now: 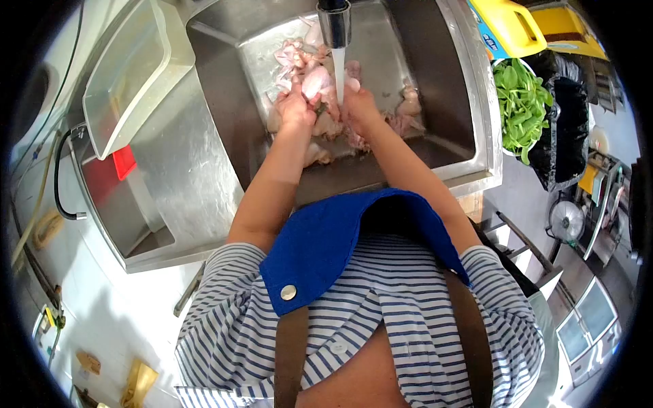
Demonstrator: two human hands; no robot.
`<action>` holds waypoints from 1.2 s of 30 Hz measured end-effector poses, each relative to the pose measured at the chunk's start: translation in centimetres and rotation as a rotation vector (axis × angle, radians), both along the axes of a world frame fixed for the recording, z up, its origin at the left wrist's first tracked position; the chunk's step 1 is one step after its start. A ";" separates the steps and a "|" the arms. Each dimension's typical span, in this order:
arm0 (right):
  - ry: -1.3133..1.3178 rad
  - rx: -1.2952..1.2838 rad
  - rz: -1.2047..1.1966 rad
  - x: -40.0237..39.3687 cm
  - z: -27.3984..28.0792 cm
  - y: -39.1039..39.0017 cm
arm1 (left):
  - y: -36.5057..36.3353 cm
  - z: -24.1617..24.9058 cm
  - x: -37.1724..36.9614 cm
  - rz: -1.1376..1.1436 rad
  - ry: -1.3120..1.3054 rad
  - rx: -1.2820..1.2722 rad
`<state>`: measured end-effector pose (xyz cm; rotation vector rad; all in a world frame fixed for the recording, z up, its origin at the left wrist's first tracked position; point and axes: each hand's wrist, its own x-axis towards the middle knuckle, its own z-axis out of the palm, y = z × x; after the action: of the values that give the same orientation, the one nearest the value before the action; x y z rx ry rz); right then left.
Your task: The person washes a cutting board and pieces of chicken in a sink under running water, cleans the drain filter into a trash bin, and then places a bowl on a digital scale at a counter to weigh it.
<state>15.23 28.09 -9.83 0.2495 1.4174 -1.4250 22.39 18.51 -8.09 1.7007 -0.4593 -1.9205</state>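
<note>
Raw chicken pieces [292, 58] lie in a loose pile on the floor of the steel sink [221, 81]. From the tap [335, 27], a stream of water [339, 68] runs down between my hands. My left hand [297, 109] is closed round a pale chicken piece [315, 81] to the left of the stream. On the stream's other side, my right hand [360, 109] curls its fingers against the same cluster of chicken; its fingertips are partly hidden by water and meat. More chicken [408, 102] rests by the sink's right side.
A clear plastic tub [129, 81] stands tilted on the left, over a second basin [129, 211] with a red item [124, 162]. To the right are leafy greens [520, 102] in a white container, a yellow jug [507, 27] and a black-lined bin [568, 122].
</note>
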 end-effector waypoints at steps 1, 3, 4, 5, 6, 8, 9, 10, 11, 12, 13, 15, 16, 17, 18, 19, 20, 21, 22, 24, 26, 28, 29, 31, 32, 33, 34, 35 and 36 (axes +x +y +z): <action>0.001 0.001 -0.002 0.2 0.2 0.2 | 0.7 0.9 0.1 0.038 0.024 -0.146; -0.058 -0.068 0.026 0.7 1.8 0.2 | 1.6 0.6 0.6 0.046 0.174 -0.318; -0.059 -0.068 0.027 0.8 2.0 0.2 | 2.0 -0.7 1.0 -0.132 0.118 -0.693; -0.210 -0.133 -0.024 0.9 2.2 0.1 | 2.3 -1.9 1.6 -0.312 0.053 -1.065; -0.365 -0.195 -0.075 1.3 2.2 0.0 | 3.1 -1.8 3.0 -0.540 -0.023 -1.063; -0.415 -0.291 -0.126 1.4 1.4 0.3 | 4.5 -0.7 4.6 -0.711 -0.029 -1.182; -0.459 -0.385 -0.189 1.2 0.4 0.7 | 5.1 0.2 5.0 -0.892 -0.022 -1.297; -0.354 -0.228 -0.169 0.7 -1.5 0.9 | 5.5 0.9 5.3 -0.888 -0.030 -1.291; -0.358 -0.225 -0.157 0.0 -2.0 0.9 | 5.9 1.4 5.4 -1.004 0.005 -1.439; -0.289 -0.114 -0.100 -0.5 -2.4 1.0 | 6.1 1.6 5.6 -1.121 0.040 -1.582; -0.219 -0.004 -0.043 -1.0 -2.8 1.3 | 6.1 0.9 5.9 -1.113 0.029 -1.574; -0.124 0.025 -0.053 -2.6 -2.3 1.7 | 5.6 -2.2 6.4 -1.110 -0.035 -1.636; -0.026 0.050 -0.077 -3.5 -1.9 1.7 | 4.9 -3.9 6.5 -1.109 -0.039 -1.632; -0.029 0.057 -0.076 -4.1 -1.3 1.8 | 4.2 -6.1 6.6 -1.116 -0.323 -1.334; 0.085 0.079 -0.055 -4.7 -0.2 1.8 | 3.3 -7.5 6.4 -1.096 -0.580 -1.023; 0.200 0.100 -0.034 -5.4 1.0 1.7 | 2.4 -8.9 6.1 -1.097 -0.575 -1.019; 0.267 0.167 -0.066 -5.6 2.7 1.4 | 1.4 -9.9 5.6 -1.197 -0.799 -0.955; 0.268 0.174 -0.065 -6.0 2.4 1.7 | 0.8 -10.8 5.3 -1.291 -1.024 -0.877; 0.253 0.204 -0.056 -6.5 1.7 2.2 | 0.6 -11.9 5.2 -1.292 -1.019 -0.872; 0.240 0.235 -0.047 -7.3 0.2 2.7 | 0.6 -15.2 5.4 -1.511 -1.212 -0.798; 0.168 0.193 -0.098 -7.3 -1.3 3.8 | 1.0 -19.3 6.2 -1.588 -1.040 -0.792; 0.089 0.213 -0.104 -7.1 -3.1 4.1 | 0.2 -21.8 6.6 -1.668 -0.513 -0.493; 0.016 0.221 -0.098 -6.8 -3.6 4.1 | 0.9 -20.1 6.4 -1.682 -0.505 -0.488; 0.009 0.342 -0.110 -5.8 -4.0 3.6 | 2.4 -11.9 5.0 -0.687 0.093 0.242; 0.037 0.356 -0.065 -5.3 -5.9 3.9 | 2.7 -9.2 4.2 -0.543 0.182 0.273; 0.068 0.365 -0.016 -4.8 -6.1 3.6 | 2.3 -9.1 4.3 -0.542 0.185 0.271; 0.071 0.264 -0.003 -4.1 -6.1 3.7 | 1.6 -9.0 4.7 -0.560 0.231 0.243; 0.075 0.255 0.007 -3.3 -6.4 3.7 | 1.0 -8.7 5.0 -0.573 0.276 0.208; 0.062 0.214 0.035 -2.5 -6.8 3.6 | 0.5 -7.2 4.8 -0.546 0.323 0.185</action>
<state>12.69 31.69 -16.66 0.3165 1.6194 -1.2625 27.14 19.00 -15.33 1.4221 -0.6876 -2.6468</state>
